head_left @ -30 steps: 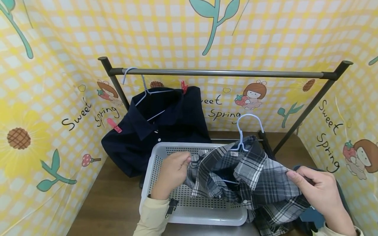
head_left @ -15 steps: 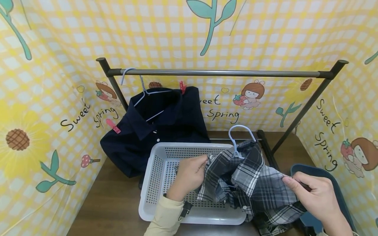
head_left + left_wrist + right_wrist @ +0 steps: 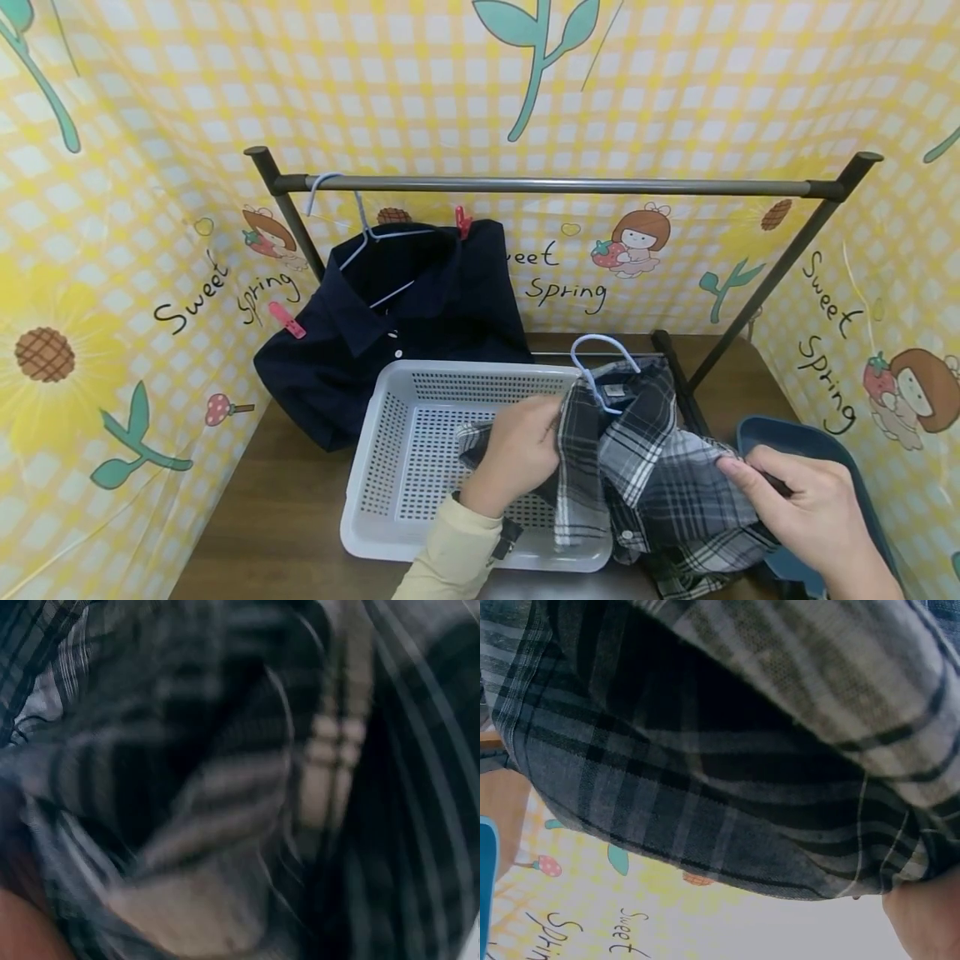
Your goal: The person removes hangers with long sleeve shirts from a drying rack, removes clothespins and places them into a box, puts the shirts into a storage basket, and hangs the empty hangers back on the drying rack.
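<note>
Left hand (image 3: 521,454) has shifted right since 1 s ago, carrying cloth towards the collar; the pale blue hanger (image 3: 589,380) has its hook lower and further left. Plaid shirt (image 3: 686,483) lies right of lower centre, partly over the right end of the basket (image 3: 356,500), hook rising from its neck. Left fingers: curled on the cloth beside the collar, tips hidden. Right hand (image 3: 806,500), lower right: thumb and fingers pinch the shoulder edge. Gripping both sides probably keeps the shoulders spread about the hanger. Blue bin (image 3: 780,427) beside right hand. Left of centre: navy shirt (image 3: 472,308) on the other hanger (image 3: 363,217), hooked over the rack (image 3: 555,185); 2 red pegs (image 3: 287,320), 1 per shoulder, presumably stop slipping. Left wrist view: blurred plaid.
</note>
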### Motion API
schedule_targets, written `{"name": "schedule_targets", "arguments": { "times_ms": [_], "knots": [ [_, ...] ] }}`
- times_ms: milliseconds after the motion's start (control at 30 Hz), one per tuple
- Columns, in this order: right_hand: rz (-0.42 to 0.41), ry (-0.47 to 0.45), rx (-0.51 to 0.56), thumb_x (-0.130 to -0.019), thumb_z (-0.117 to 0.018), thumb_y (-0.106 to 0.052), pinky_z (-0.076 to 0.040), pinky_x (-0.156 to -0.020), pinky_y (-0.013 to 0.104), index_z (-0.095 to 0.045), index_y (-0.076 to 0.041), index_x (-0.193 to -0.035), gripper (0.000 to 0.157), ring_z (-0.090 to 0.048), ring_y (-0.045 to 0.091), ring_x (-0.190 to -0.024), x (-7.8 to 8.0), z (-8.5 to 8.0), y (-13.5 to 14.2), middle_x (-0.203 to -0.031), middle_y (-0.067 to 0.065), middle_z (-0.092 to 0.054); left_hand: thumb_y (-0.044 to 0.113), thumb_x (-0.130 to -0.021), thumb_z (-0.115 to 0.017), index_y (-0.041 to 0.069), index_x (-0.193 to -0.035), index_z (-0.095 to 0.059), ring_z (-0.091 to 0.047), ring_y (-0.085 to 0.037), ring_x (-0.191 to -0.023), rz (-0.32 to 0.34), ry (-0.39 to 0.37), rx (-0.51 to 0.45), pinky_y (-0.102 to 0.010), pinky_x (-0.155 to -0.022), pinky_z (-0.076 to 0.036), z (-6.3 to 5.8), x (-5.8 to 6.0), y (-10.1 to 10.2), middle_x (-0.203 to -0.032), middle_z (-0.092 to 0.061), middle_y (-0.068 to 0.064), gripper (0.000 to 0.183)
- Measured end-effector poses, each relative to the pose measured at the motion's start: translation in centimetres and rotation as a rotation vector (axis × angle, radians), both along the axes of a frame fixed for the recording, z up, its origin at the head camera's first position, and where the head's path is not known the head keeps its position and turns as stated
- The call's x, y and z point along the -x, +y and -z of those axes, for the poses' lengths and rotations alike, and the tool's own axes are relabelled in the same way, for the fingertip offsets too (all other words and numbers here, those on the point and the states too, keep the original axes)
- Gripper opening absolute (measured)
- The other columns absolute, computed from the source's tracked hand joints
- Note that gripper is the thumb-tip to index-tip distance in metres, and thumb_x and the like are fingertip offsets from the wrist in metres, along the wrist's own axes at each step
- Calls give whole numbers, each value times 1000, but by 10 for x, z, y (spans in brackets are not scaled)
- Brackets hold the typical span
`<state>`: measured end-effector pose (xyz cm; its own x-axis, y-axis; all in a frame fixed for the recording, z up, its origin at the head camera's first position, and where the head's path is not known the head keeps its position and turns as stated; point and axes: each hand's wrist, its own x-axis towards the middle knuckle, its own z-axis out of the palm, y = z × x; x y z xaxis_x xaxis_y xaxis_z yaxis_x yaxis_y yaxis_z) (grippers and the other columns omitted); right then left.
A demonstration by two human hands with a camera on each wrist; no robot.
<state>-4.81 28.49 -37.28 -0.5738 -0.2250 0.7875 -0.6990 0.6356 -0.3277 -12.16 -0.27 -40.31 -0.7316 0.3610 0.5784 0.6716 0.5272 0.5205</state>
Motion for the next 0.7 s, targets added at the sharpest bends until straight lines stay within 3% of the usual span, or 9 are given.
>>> {"name": "schedule_targets", "arguments": {
  "times_ms": [167,333,500,700],
  "knots": [
    [-19,6,-6,-86,-71,-25,-17,-44,10,-51,-24,-62,31,-23,-8,-48,-3,-3,-4,-55,-17,-30,12,-93,-48,20,-75,-55,-45,-7,-66,15,39,6,-23,-62,-35,1,-3,10,-70,-54,13,21],
    [-51,-18,18,-85,-72,-20,-19,-44,10,-54,-23,-64,28,-26,-8,-49,-5,-10,-7,-56,-16,-34,8,-89,-47,20,-68,-49,-41,-5,-58,11,107,-48,-17,-50,-30,1,-4,9,-62,-47,11,24],
    [-127,-50,85,-85,-71,-9,-27,-49,12,-63,-16,-70,18,-37,-4,-56,-5,-16,-6,-64,-9,-48,2,-79,-47,20,-61,-40,-34,-3,-49,6,218,-123,-14,-44,-25,5,-3,3,-55,-38,11,27],
    [-141,-115,170,-83,-67,7,-35,-54,14,-68,-5,-75,14,-48,1,-62,-4,-12,8,-71,2,-59,-2,-75,-47,19,-60,-41,-31,-2,-47,42,218,-194,-14,-44,-25,10,-1,-7,-53,-39,10,27]
  ]
}}
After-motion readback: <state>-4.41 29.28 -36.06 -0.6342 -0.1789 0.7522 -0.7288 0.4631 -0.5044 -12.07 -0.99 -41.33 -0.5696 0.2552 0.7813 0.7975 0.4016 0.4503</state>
